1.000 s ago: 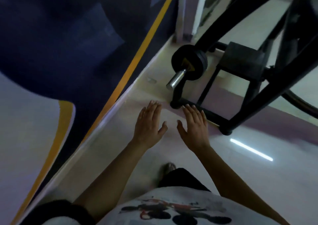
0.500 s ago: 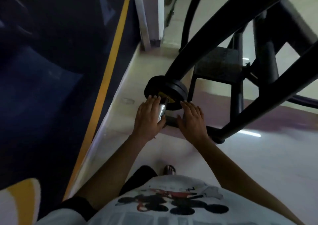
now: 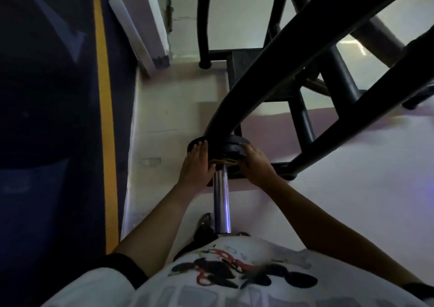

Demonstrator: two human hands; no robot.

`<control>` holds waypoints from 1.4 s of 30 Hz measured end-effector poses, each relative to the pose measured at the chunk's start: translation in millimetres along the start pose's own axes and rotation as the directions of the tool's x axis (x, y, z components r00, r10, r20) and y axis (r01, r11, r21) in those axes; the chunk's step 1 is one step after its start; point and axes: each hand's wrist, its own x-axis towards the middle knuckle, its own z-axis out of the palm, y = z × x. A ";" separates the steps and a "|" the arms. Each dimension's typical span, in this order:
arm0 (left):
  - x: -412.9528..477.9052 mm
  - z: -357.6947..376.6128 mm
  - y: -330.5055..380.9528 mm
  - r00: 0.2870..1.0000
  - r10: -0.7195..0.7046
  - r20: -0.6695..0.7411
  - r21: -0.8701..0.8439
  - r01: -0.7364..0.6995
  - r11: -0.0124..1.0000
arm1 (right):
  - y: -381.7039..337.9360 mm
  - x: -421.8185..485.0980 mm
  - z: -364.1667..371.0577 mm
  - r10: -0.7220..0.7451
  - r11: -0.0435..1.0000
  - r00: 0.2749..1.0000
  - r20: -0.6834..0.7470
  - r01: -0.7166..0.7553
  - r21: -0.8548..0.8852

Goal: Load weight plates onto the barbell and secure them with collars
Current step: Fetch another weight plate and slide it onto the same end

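Note:
A black weight plate with a yellow label sits on a chrome barbell sleeve that points toward me. My left hand grips the plate's left edge, fingers curled over the rim. On the plate's right edge rests my right hand, also holding it. A thick black frame tube crosses over the plate's top and hides part of it. No collar is in view.
A black steel rack with slanted tubes and a dark platform fills the right and upper view. A dark wall with a yellow stripe runs along the left. Pale floor spreads to the right. My foot shows below the sleeve.
I have stepped closer and both hands have gone from hovering apart over the floor to gripping the two sides of the plate on the sleeve.

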 end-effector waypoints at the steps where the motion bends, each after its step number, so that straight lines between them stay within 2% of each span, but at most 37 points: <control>1: 1.7 0.1 -3.5 1.000 0.012 0.023 -0.048 -0.011 0.999 | -3.0 2.9 2.5 0.017 1.000 1.000 0.011 -0.016 -0.007; 6: 10.1 -2.2 -20.4 0.999 0.048 -0.005 -0.158 -0.048 0.986 | -15.1 10.9 11.0 0.067 0.998 0.997 0.049 -0.068 0.017; 11: 37.0 -8.3 -26.0 0.996 0.088 0.003 -0.068 -0.088 0.994 | -16.8 24.6 5.5 0.123 0.992 0.991 0.055 -0.122 -0.022; 16: 47.1 -8.8 -33.1 0.980 0.156 0.122 -0.026 -0.154 0.988 | -17.2 29.3 10.2 0.148 0.981 0.982 0.113 -0.132 -0.143; 20: 30.1 -5.7 -35.5 0.969 0.193 0.153 -0.183 -0.164 0.969 | -17.6 20.9 11.2 0.142 0.984 0.983 0.112 -0.128 -0.126; 25: 17.8 -5.5 -38.3 0.961 0.157 0.229 -0.295 -0.085 0.952 | -5.6 7.0 17.4 0.080 0.962 0.966 0.245 -0.011 -0.272; 28: 11.3 -3.9 -38.3 0.953 0.130 0.275 -0.284 -0.048 0.958 | -4.8 3.9 18.4 0.117 0.977 0.954 0.276 -0.061 -0.203; 30: 3.4 -1.8 -37.5 0.962 0.093 0.255 -0.279 -0.019 0.960 | -5.4 -1.6 19.3 0.114 0.980 0.951 0.287 -0.061 -0.187; 35: -23.5 5.6 -31.5 0.983 0.046 0.177 -0.281 0.005 0.960 | -3.1 -24.1 22.7 0.002 0.988 0.966 0.259 0.039 -0.152; 42: -95.9 19.9 -7.6 0.986 -0.086 0.141 -0.278 0.123 0.953 | 10.1 -74.7 32.5 -0.083 0.994 0.940 0.331 0.100 -0.035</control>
